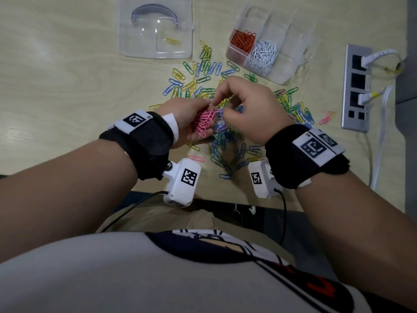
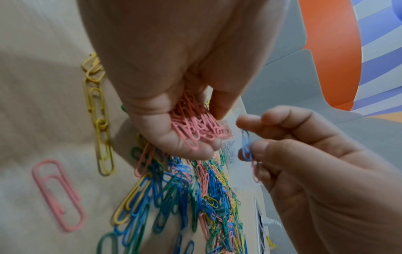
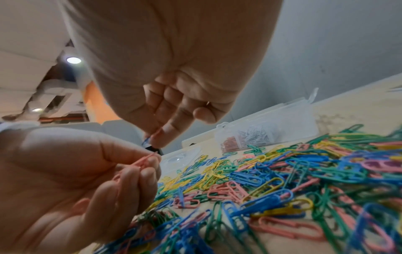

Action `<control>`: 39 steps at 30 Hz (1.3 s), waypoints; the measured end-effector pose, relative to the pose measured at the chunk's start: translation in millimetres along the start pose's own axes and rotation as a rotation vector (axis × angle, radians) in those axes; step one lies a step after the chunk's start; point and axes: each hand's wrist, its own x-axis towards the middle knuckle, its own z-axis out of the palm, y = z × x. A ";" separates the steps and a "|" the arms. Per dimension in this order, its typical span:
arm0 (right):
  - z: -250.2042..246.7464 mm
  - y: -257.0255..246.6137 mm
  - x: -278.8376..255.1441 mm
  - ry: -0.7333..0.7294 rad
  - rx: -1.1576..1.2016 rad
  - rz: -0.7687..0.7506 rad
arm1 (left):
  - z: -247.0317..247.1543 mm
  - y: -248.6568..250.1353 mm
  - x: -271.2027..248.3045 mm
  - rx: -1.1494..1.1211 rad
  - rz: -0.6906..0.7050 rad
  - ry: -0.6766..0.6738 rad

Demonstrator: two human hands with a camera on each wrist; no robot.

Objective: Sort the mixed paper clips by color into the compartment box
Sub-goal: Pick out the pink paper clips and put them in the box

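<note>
You're seated in what looks like an office: a pale wood-grain worktop (image 1: 56,75) with a built-in socket panel (image 1: 357,86), recessed ceiling lights (image 3: 73,60), exposed ducting (image 3: 52,92) and grey partition panels (image 2: 289,82).

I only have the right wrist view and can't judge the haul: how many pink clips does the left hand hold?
Observer: The left hand grips a whole bunch of pink clips.
Operator: And the right hand?
Observer: The right hand pinches a blue clip, and a hanging pink clip shows just below it.
Operator: Any pinks outside my frame?
Observer: A few stray pink clips lie beside the power strip.
</note>
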 end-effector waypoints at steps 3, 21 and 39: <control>-6.5 5.3 0.7 0.074 -0.072 0.077 | -2.6 0.4 1.5 -0.016 -0.013 0.004; 20.5 18.3 28.9 -0.083 -0.715 0.073 | -22.6 1.5 -2.3 0.049 0.058 -0.014; 23.7 16.1 28.0 -0.094 -0.739 0.112 | -19.4 6.5 -2.2 0.045 0.001 0.027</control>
